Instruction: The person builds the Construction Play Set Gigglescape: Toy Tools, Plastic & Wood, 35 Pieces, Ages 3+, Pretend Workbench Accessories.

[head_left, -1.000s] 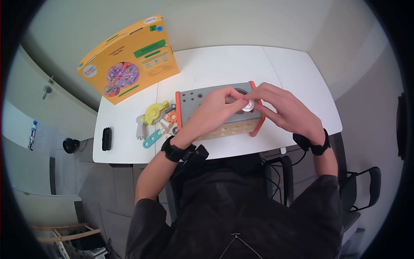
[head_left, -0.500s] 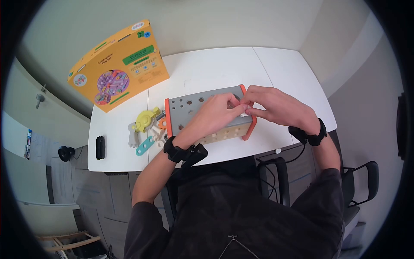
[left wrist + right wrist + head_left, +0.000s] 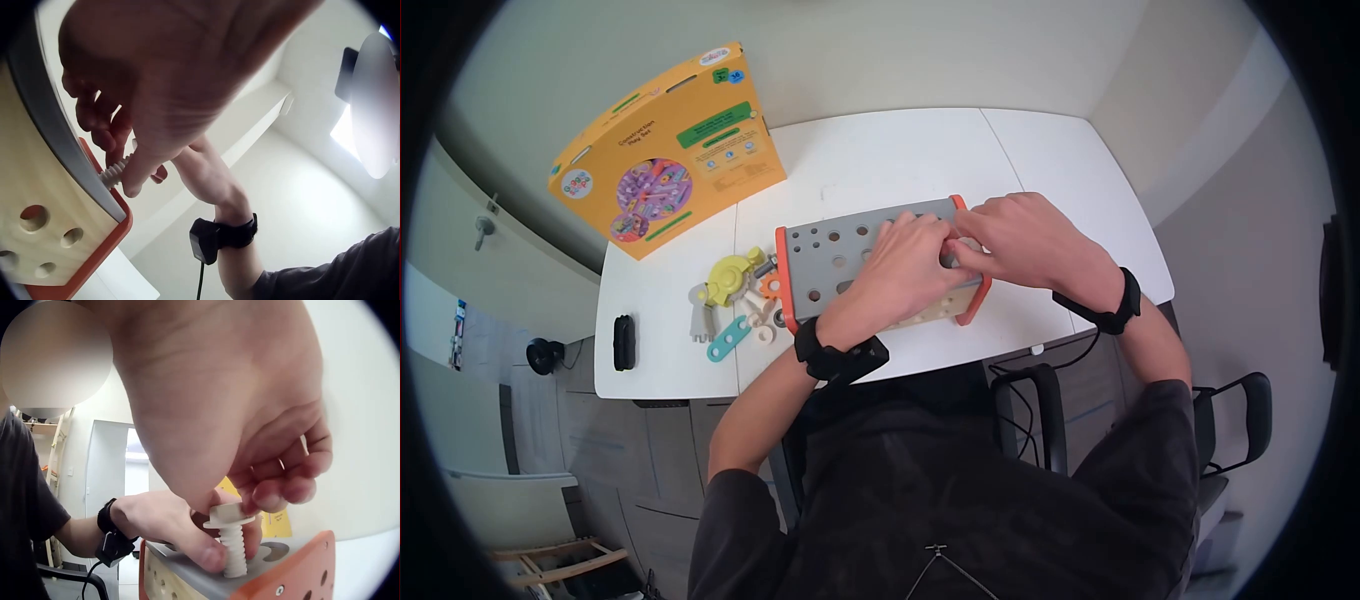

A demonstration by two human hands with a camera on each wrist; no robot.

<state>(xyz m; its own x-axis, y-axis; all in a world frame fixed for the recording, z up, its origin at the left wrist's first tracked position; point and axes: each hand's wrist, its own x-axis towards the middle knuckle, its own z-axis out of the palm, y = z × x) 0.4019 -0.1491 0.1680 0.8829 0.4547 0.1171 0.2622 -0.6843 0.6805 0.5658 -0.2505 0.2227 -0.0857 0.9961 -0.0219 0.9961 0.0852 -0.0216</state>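
White plastic hex-headed bolt [image 3: 232, 544], visible from above a second ago, is now covered — tip at the grey perforated top panel [image 3: 812, 268], near the orange end plate [image 3: 305, 557]. Head pinched by right hand [image 3: 1035, 240], shaft by left hand [image 3: 905, 262] — threading probably being started.

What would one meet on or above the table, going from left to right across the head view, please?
Black case → teal strip → orange gear → left hand → right hand.
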